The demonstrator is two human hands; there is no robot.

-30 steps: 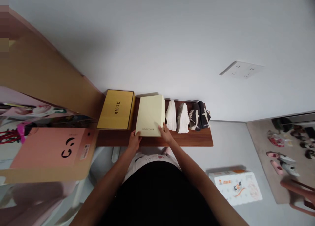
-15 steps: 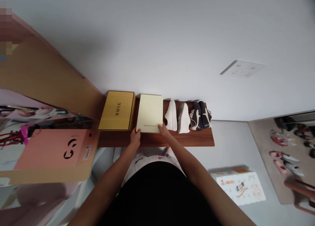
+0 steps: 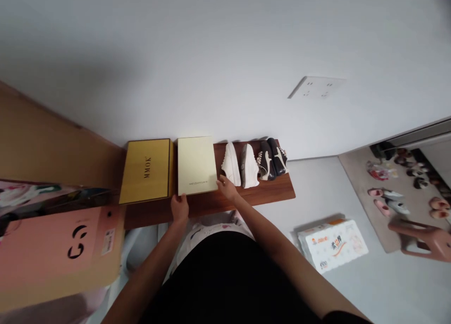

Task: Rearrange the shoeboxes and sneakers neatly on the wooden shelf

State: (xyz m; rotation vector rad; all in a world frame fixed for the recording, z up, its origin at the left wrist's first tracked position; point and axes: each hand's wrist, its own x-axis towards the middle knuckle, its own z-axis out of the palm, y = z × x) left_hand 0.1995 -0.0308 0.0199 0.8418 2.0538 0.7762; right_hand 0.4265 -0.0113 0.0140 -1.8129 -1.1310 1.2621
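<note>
A cream shoebox (image 3: 196, 164) with small lettering near its front edge lies closed on a dark wooden shelf (image 3: 239, 201). At its front left corner, my left hand (image 3: 180, 208) has its fingers bent against the box edge. My right hand (image 3: 227, 188) grips the right side near the front corner, its fingertips on the box. Left of it sits a yellow shoebox (image 3: 146, 171) marked MMOK, with a narrow gap between the two. White sneakers (image 3: 249, 166) stand just right of my right hand, followed by dark brown sneakers (image 3: 272, 159).
A pink box (image 3: 52, 244) stands at the lower left, beside a tan panel (image 3: 52, 136). A wall socket (image 3: 317, 87) is on the white wall behind. On the floor at right lie a tissue pack (image 3: 334, 244), a brown stool (image 3: 419, 237) and several shoes on a mat.
The view has shifted, so the shelf appears farther left. My right hand has moved from the front edge up onto the box's right side; my left hand stays at the front left corner.
</note>
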